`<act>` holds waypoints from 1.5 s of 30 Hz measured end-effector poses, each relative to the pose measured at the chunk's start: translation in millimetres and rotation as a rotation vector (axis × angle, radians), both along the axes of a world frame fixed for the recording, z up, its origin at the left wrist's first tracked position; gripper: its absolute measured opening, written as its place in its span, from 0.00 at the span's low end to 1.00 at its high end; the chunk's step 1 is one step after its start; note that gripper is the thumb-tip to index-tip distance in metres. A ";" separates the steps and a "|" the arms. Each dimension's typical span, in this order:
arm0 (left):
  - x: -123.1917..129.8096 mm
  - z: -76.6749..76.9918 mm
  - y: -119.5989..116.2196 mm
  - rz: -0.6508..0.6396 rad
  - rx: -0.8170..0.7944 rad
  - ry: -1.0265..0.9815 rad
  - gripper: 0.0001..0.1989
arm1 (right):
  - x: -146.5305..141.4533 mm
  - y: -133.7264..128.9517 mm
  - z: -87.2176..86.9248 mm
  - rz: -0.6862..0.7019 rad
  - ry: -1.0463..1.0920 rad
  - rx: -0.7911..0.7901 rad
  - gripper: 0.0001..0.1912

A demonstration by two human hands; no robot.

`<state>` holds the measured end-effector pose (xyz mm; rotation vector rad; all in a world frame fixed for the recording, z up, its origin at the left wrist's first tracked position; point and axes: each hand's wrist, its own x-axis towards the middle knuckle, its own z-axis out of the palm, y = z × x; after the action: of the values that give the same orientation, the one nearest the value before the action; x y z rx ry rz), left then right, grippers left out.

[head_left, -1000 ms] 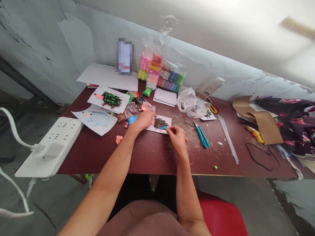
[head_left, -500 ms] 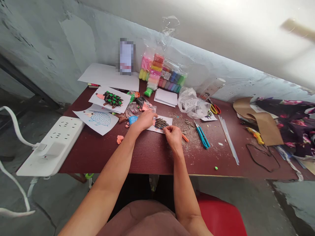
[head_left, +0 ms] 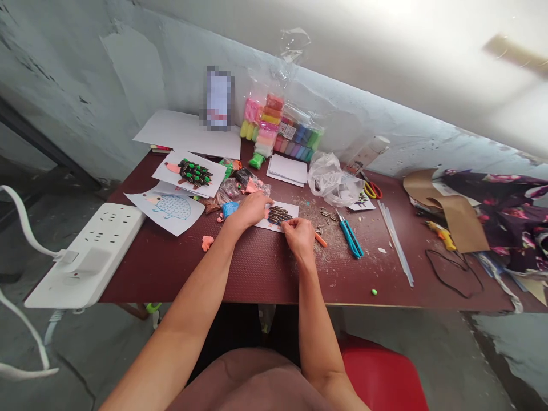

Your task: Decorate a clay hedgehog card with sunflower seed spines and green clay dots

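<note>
A small white card (head_left: 293, 209) lies on the table between my hands. Dark striped sunflower seeds (head_left: 279, 214) are packed together on it in a hedgehog shape, with a bit of pink at its left end. My left hand (head_left: 252, 210) rests on the card's left part, index finger stretched out near the pink bit. At the lower right edge of the seeds, my right hand (head_left: 299, 235) is closed in a pinch; whatever is between its fingertips is too small to make out. An orange stick-like tool (head_left: 321, 240) lies just right of that hand.
Loose seeds (head_left: 327, 214), a blue utility knife (head_left: 351, 235), scissors (head_left: 372, 187) and clear glue sticks (head_left: 396, 245) lie to the right. At left are a finished hedgehog card (head_left: 171, 178), a hedgehog drawing (head_left: 173, 206) and a power strip (head_left: 92, 251). Clay packs (head_left: 269, 128) stand behind.
The whole view has shifted slightly. My right hand has moved a touch leftward along the lower edge of the seeds, still pinched. My left hand stays in place on the card.
</note>
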<state>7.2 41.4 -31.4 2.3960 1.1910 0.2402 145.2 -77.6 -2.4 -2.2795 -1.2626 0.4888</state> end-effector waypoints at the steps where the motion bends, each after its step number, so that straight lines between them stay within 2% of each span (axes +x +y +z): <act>1: 0.2 -0.1 -0.1 0.000 0.002 -0.001 0.21 | -0.1 0.7 1.0 0.005 -0.006 -0.010 0.12; 12: 0.3 4.6 -2.0 0.005 -0.021 0.016 0.22 | -0.3 6.1 11.8 -0.024 -0.033 -0.093 0.11; 22: 0.3 -1.4 0.3 -0.004 -0.004 0.001 0.22 | 5.2 2.7 6.2 -0.050 0.010 -0.021 0.11; 27: -0.9 1.5 0.3 -0.006 -0.014 -0.001 0.21 | 26.4 -7.3 12.0 -0.102 -0.053 0.032 0.11; 35: -2.9 4.4 -0.6 -0.015 -0.008 0.006 0.21 | 72.4 -24.5 10.8 -0.295 -0.256 -0.099 0.13; 39: -3.8 5.6 -0.9 -0.022 -0.009 0.006 0.20 | 75.3 -23.6 10.0 -0.296 -0.242 -0.102 0.12; 45: -3.8 5.8 -1.1 -0.013 -0.016 0.018 0.21 | 71.9 -17.0 13.8 -0.266 -0.260 -0.211 0.14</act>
<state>3.4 40.3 -25.6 2.3958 1.1810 0.2046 217.0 -94.6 11.4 -2.7116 -1.0377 0.2447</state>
